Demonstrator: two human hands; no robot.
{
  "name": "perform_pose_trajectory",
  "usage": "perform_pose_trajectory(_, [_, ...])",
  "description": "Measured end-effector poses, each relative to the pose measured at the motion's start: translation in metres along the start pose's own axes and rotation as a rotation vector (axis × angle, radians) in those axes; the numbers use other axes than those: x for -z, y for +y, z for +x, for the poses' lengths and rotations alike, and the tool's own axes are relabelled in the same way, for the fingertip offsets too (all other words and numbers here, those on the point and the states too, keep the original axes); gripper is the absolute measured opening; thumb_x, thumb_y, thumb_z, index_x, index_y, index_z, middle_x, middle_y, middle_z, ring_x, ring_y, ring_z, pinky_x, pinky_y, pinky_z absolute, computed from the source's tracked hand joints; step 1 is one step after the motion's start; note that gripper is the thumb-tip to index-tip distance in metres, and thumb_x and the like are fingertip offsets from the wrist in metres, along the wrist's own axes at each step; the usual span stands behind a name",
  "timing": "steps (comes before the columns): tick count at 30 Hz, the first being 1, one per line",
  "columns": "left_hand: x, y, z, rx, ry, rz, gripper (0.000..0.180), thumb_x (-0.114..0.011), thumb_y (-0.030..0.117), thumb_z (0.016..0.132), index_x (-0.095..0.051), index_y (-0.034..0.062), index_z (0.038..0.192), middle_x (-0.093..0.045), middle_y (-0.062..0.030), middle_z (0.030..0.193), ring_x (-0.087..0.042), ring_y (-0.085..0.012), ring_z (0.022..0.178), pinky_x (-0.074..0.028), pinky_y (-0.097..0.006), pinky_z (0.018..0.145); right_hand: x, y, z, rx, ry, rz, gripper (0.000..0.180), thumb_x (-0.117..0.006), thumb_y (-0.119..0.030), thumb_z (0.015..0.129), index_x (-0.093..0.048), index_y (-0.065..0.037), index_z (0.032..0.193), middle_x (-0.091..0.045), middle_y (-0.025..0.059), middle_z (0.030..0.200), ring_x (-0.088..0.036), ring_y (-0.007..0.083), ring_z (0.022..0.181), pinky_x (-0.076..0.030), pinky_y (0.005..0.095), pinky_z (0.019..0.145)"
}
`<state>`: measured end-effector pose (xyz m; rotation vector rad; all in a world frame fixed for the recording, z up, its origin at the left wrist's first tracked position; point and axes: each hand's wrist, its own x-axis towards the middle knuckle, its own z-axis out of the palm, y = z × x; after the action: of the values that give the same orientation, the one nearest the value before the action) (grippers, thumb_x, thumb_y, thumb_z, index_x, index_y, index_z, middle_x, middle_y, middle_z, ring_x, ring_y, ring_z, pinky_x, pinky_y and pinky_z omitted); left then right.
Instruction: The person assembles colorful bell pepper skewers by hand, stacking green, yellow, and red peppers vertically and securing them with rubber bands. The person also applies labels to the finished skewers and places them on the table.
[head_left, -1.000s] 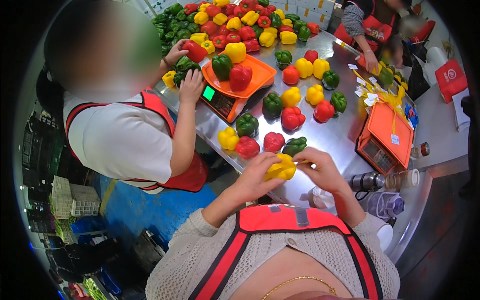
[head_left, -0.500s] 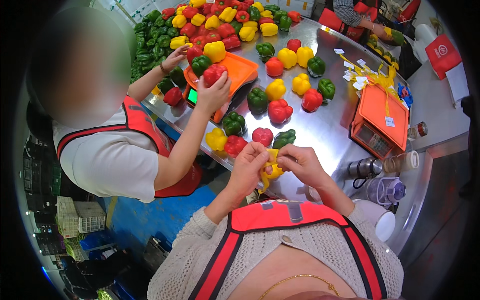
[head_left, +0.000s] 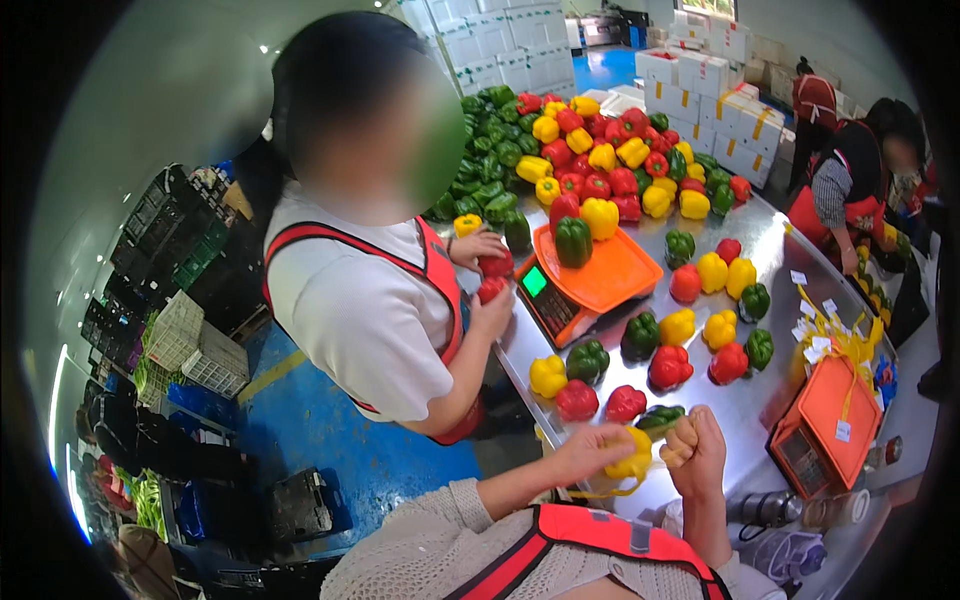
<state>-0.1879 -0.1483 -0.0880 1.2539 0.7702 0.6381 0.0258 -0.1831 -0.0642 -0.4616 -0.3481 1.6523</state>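
My left hand (head_left: pixel 590 452) grips a yellow pepper (head_left: pixel 632 462) at the near edge of the steel worktop (head_left: pixel 760 400), fingers curled round it. My right hand (head_left: pixel 697 448) is clenched in a fist just beside it, pinching what looks like a yellow strand; the detail is too small to be sure. A green pepper (head_left: pixel 658 417) lies touching behind. Progress, as I judge it: sets of red, yellow and green peppers lie grouped beyond, apparently sorted. The big pepper heap (head_left: pixel 590 160) at the far end is unhandled. A co-worker's hand (head_left: pixel 493 308) holds a red pepper by the orange scale (head_left: pixel 595 275).
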Motion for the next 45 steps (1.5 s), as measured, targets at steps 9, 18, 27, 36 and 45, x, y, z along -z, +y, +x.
perform_pose_trajectory(9, [0.017,0.000,0.015,-0.106,-0.444,-0.696,0.011,-0.059,0.018,0.100,-0.058,0.0082,0.106,-0.061,-0.0001,0.093,-0.058,-0.0090,0.086,-0.048,-0.026,0.079,0.030,0.005,-0.005,-0.200,0.062,-0.820,0.014,-0.058,-0.013,0.096,-0.065,-0.001,0.099,-0.059,-0.0001,0.075,-0.057,0.0101,0.071,-0.048,0.0262,0.067])
perform_pose_trajectory(18, [-0.005,0.023,0.022,0.087,0.094,-0.450,0.017,-0.056,0.020,0.101,-0.064,0.0063,0.108,-0.063,0.0016,0.097,-0.057,-0.0052,0.080,-0.046,-0.022,0.069,0.021,0.001,-0.011,-0.218,-0.180,-0.041,0.030,-0.061,-0.031,0.099,-0.056,-0.006,0.114,-0.048,-0.0036,0.076,-0.040,0.0046,0.058,-0.033,0.0226,0.053])
perform_pose_trajectory(27, [-0.009,0.020,0.010,0.136,-0.161,-0.249,0.018,-0.065,0.020,0.097,-0.062,0.0064,0.109,-0.065,0.0011,0.097,-0.058,-0.0042,0.081,-0.047,-0.021,0.070,0.016,0.000,0.000,-0.003,0.113,-0.291,0.017,-0.052,-0.015,0.101,-0.059,-0.003,0.111,-0.058,0.0031,0.085,-0.050,0.0096,0.062,-0.039,0.0236,0.054])
perform_pose_trajectory(36, [0.007,0.039,0.029,-0.028,0.040,-0.669,0.011,-0.051,0.015,0.103,-0.053,0.0065,0.110,-0.065,-0.0110,0.111,-0.067,-0.0233,0.102,-0.056,-0.037,0.091,0.014,-0.008,-0.002,-0.207,-0.056,-0.921,0.030,-0.065,-0.026,0.094,-0.061,-0.005,0.114,-0.059,-0.0018,0.087,-0.052,0.0049,0.066,-0.043,0.0223,0.059])
perform_pose_trajectory(45, [-0.012,0.042,0.043,0.234,-0.060,-0.023,0.029,-0.071,0.019,0.090,-0.059,0.0068,0.114,-0.065,0.0010,0.090,-0.058,-0.0068,0.064,-0.047,-0.019,0.057,0.003,-0.048,0.027,-0.023,-0.224,-0.160,0.018,-0.058,-0.020,0.099,-0.058,-0.007,0.112,-0.057,-0.0018,0.085,-0.052,0.0062,0.067,-0.042,0.0209,0.059])
